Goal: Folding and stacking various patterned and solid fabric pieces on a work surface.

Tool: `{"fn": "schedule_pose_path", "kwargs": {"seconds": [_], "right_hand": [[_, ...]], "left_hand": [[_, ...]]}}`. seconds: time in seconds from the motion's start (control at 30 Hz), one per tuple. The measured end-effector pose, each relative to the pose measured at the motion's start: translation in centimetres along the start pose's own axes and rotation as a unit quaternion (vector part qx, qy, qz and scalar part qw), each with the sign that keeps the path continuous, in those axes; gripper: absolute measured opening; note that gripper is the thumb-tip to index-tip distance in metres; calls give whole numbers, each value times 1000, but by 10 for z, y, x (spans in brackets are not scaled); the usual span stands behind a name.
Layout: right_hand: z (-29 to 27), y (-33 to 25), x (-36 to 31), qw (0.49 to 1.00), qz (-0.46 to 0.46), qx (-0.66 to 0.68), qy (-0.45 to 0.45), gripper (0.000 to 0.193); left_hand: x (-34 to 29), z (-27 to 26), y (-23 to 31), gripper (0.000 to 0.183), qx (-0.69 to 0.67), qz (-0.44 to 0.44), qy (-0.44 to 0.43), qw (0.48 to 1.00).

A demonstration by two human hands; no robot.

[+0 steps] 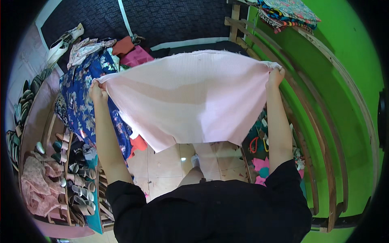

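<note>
Two hands of ours hold the pale pink ribbed cloth spread in front of us, over the tiled floor. Our left hand is closed upon its upper left end and our right hand upon its upper right end; both grips are clamped on the fabric, well apart from each other. Above the right hand a small bunch of fabric shows, so we do well to pinch there more neatly, near the edge.

For good spreading, we should pull equally on both sides and not too strongly, because such ribbed material probably stretches. The left hand appears a little lower in our view, thus it is wise to level the two. The lower edge hangs free and uneven. On the left, the blue floral fabric lies behind our cloth, and on the right run wooden rails; we cannot tell whether the cloth touches them, so some care against snagging seems useful.
</note>
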State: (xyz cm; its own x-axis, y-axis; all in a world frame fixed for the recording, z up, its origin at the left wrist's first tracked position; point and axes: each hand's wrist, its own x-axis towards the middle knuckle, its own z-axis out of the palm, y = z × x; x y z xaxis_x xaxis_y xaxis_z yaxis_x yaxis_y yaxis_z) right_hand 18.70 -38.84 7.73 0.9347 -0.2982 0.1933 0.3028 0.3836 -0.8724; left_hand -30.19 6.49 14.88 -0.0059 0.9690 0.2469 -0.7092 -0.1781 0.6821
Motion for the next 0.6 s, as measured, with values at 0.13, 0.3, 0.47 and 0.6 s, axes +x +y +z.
{"fn": "schedule_pose_path", "kwargs": {"seconds": [0.13, 0.3, 0.47, 0.6], "right_hand": [[60, 13, 13, 998, -23, 41, -30, 17], [133, 34, 61, 999, -50, 15, -3, 17], [203, 55, 113, 987, -146, -60, 41, 19], [258, 72, 138, 986, -164, -12, 25, 22]], "left_hand": [[45, 22, -9, 10, -47, 46, -35, 997], [111, 69, -42, 10, -21, 80, -71, 994], [183, 125, -83, 8, -33, 90, -100, 990], [242, 148, -113, 6, 7, 102, -106, 989]]}}
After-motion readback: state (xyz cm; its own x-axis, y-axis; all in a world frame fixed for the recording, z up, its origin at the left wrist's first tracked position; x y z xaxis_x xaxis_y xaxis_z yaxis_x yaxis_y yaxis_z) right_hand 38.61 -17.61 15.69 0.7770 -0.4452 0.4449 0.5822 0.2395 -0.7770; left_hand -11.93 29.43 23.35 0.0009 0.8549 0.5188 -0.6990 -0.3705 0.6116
